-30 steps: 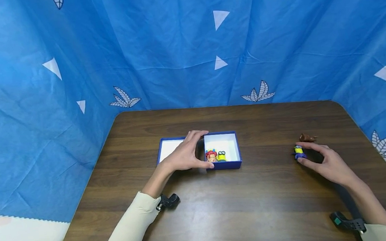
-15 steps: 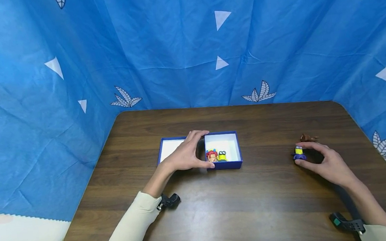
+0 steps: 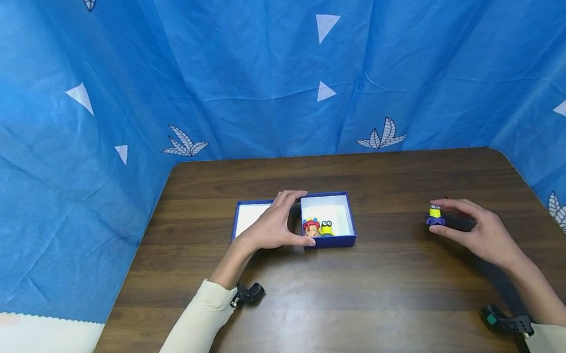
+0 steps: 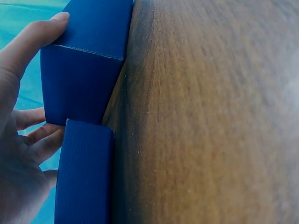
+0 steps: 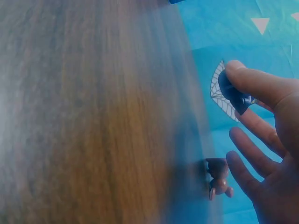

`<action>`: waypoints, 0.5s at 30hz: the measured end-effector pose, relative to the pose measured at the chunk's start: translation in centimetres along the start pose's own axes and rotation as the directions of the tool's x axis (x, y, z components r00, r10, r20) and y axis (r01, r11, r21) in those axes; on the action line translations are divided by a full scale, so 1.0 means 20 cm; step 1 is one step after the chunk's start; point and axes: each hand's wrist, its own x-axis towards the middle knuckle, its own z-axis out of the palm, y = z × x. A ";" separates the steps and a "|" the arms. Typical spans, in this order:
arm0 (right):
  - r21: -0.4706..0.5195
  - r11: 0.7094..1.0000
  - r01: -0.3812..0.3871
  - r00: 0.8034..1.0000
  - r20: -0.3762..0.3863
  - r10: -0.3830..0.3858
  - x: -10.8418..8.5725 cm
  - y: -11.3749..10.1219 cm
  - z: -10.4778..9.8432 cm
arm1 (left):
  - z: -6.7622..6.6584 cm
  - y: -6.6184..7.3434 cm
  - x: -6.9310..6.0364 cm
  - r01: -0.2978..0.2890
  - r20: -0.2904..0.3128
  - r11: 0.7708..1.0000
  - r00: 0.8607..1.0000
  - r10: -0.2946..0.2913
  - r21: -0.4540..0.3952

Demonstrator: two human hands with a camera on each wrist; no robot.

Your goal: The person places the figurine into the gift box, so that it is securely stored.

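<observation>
My left hand [image 3: 271, 228] grips the left side of a small blue box [image 3: 335, 242] with a white inside. Its thumb presses the front wall while the fingers reach to the back. Two toy figures stand in the box's front left part: a red-haired one [image 3: 311, 228] and a yellow minion figure [image 3: 326, 229]. Over at the right, my right hand [image 3: 484, 237] pinches a yellow-and-purple minion figure [image 3: 434, 215] between thumb and fingertips. In the right wrist view that minion figure [image 5: 228, 88] looks dark, held above the table.
A blue-rimmed white box part, perhaps the lid [image 3: 247, 217], lies left of the box, partly behind my left hand. A brown figurine [image 5: 218, 178] lies under my right hand, mostly hidden in the head view. Blue cloth [image 3: 266, 89] hangs behind the wooden table [image 3: 353, 304].
My right hand has lifted the minion figure off the table and moved it slightly up and left. The brown figurine has become mostly hidden behind that hand. My left hand stays on the box.
</observation>
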 end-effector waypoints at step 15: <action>0.051 0.997 0.060 0.998 -0.023 -0.059 0.04 -0.04 0.05 | 0.00 0.00 0.00 0.007 0.001 1.000 1.000 -0.007 0.004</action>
